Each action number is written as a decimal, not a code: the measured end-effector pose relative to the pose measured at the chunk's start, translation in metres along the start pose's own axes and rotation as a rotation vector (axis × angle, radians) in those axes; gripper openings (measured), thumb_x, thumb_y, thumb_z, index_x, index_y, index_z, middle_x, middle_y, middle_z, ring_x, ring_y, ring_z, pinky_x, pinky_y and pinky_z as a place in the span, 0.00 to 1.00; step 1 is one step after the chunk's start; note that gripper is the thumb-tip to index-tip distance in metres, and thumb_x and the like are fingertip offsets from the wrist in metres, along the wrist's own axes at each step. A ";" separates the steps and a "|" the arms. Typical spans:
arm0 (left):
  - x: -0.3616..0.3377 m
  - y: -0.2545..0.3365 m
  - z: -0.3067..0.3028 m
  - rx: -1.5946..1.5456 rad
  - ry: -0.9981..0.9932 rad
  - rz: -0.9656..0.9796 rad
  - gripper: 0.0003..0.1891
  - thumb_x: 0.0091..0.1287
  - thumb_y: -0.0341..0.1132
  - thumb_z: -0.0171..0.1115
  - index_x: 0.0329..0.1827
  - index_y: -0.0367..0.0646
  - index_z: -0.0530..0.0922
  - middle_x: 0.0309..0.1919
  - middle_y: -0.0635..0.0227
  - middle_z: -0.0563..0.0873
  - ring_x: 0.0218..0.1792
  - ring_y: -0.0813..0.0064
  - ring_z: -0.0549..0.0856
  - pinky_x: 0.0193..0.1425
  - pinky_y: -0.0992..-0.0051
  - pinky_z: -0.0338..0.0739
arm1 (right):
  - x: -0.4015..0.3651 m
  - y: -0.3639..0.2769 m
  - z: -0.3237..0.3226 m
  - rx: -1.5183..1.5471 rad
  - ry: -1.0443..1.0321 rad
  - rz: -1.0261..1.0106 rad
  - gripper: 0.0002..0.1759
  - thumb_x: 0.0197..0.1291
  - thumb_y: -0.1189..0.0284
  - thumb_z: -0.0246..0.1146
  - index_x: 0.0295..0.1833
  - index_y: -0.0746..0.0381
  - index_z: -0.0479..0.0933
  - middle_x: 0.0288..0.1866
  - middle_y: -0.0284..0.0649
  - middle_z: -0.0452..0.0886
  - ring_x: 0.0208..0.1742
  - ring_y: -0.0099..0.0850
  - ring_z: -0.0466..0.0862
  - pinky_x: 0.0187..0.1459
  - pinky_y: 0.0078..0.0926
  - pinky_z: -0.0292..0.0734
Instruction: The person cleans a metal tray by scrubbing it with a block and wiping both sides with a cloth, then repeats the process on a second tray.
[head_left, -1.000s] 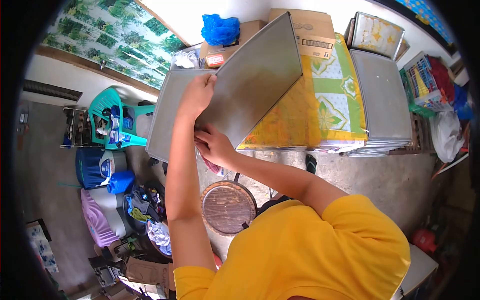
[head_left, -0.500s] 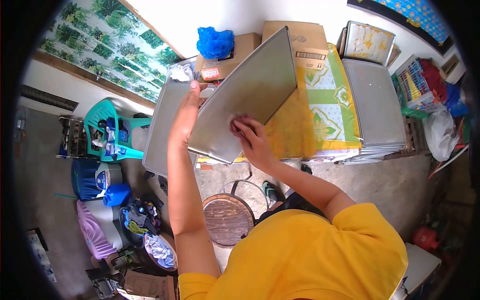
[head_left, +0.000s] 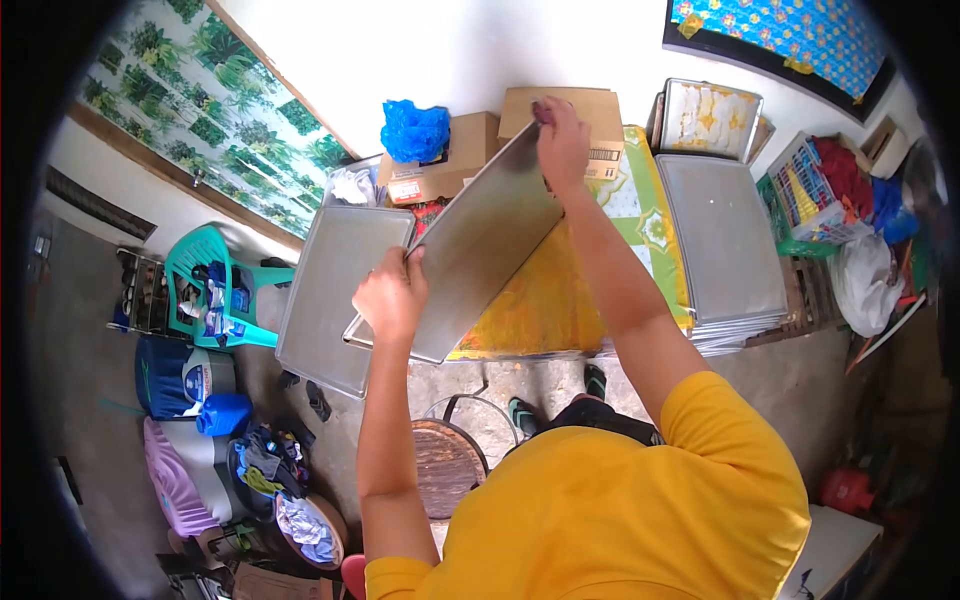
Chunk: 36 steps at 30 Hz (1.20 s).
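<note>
A flat grey metal tray [head_left: 480,265] is held tilted over the table, its broad face toward me. My left hand [head_left: 393,300] is closed on its left edge, the thumb at the rim. At the tray's far upper corner, my right hand [head_left: 565,150] is closed round a small dark-red cloth [head_left: 542,113], which touches the rim there. Whether the right fingers also pinch the tray cannot be made out. Beneath it lies a yellow-stained surface [head_left: 530,315] on the table. A second grey tray [head_left: 335,300] lies flat just left of my left hand.
Stacked trays [head_left: 720,235] occupy the table's right side. Cardboard boxes [head_left: 465,150] and a blue plastic bag [head_left: 414,131] stand at the back. Left are a green chair [head_left: 200,265] and a basin of clothes [head_left: 265,450]. A round wooden stool [head_left: 445,465] is close by my legs.
My right hand has moved with the cloth from the tray's middle up to its far corner. My left hand has shifted lower along the edge, and the tray has tipped more edge-on.
</note>
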<state>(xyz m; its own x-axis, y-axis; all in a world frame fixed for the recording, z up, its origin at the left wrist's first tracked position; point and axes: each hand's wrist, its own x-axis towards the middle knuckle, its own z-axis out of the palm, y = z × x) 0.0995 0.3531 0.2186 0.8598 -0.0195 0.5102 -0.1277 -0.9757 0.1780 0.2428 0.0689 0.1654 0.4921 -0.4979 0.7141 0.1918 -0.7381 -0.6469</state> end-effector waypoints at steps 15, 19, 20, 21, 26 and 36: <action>0.012 0.053 -0.052 -0.079 0.079 -0.024 0.15 0.62 0.53 0.65 0.30 0.51 0.84 0.20 0.60 0.84 0.25 0.54 0.85 0.30 0.60 0.76 | -0.131 0.156 0.030 0.961 0.113 1.171 0.27 0.55 0.66 0.47 0.62 0.61 0.69 0.40 0.48 0.77 0.36 0.47 0.77 0.34 0.51 0.74; 0.009 0.063 -0.047 -0.090 0.052 -0.057 0.16 0.63 0.53 0.64 0.31 0.51 0.85 0.21 0.60 0.85 0.26 0.54 0.85 0.31 0.59 0.76 | -0.125 0.088 -0.036 1.344 -0.489 1.538 0.26 0.62 0.54 0.43 0.57 0.60 0.68 0.42 0.49 0.74 0.27 0.54 0.74 0.18 0.54 0.65; 0.009 0.065 -0.045 -0.102 0.058 -0.073 0.16 0.62 0.54 0.65 0.31 0.51 0.85 0.21 0.60 0.85 0.27 0.53 0.86 0.31 0.59 0.76 | -0.136 0.080 -0.034 1.349 -0.552 1.540 0.29 0.64 0.50 0.38 0.55 0.60 0.69 0.41 0.48 0.74 0.25 0.56 0.72 0.16 0.53 0.62; 0.009 0.068 -0.044 -0.114 0.066 -0.090 0.16 0.62 0.54 0.65 0.31 0.51 0.85 0.21 0.60 0.85 0.27 0.53 0.86 0.32 0.59 0.77 | -0.148 0.074 -0.029 1.354 -0.616 1.541 0.32 0.65 0.45 0.34 0.53 0.60 0.70 0.40 0.47 0.74 0.22 0.57 0.71 0.14 0.53 0.60; 0.022 0.072 -0.035 -0.101 0.111 -0.186 0.17 0.62 0.56 0.64 0.32 0.52 0.85 0.22 0.60 0.86 0.28 0.52 0.86 0.33 0.57 0.77 | -0.281 0.033 0.013 1.217 -0.357 1.783 0.14 0.69 0.61 0.44 0.44 0.58 0.71 0.36 0.42 0.75 0.30 0.41 0.77 0.33 0.50 0.74; 0.018 0.062 -0.021 0.103 0.007 -0.062 0.17 0.64 0.57 0.60 0.32 0.54 0.82 0.22 0.61 0.85 0.26 0.54 0.86 0.29 0.58 0.78 | -0.261 -0.074 -0.050 0.669 -1.726 0.895 0.13 0.51 0.80 0.50 0.38 0.71 0.78 0.30 0.42 0.80 0.29 0.28 0.80 0.35 0.28 0.76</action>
<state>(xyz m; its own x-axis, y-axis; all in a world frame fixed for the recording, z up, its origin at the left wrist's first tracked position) 0.0964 0.2973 0.2562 0.8610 0.0426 0.5067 -0.0228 -0.9922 0.1223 0.0578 0.2311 0.0401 0.6506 0.5994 -0.4664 -0.4884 -0.1401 -0.8613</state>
